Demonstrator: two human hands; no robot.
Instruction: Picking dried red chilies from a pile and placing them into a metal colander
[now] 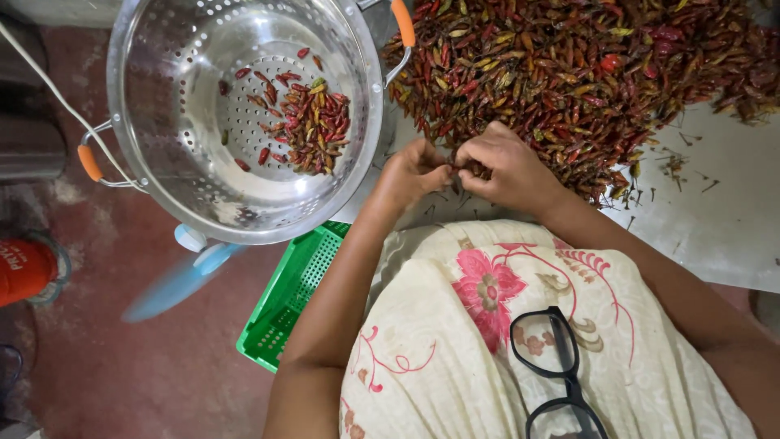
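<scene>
A big heap of dried red and yellowish chilies (569, 73) lies on a pale sheet (715, 219) at the top right. My left hand (414, 172) and my right hand (504, 167) meet at the heap's near edge, fingertips pinched together on a small chili that is mostly hidden between them. To the left stands a steel colander (162, 122) with orange-sleeved handles, holding a small pile of chilies (313, 122) in its bottom.
A green plastic basket (288, 297) lies under the colander's near side. A blue-and-white object (183, 276) rests on the reddish floor (122, 366). Black glasses (552, 366) hang on my floral cloth. Loose stems (674, 167) dot the sheet. A red item (24, 268) sits at the left edge.
</scene>
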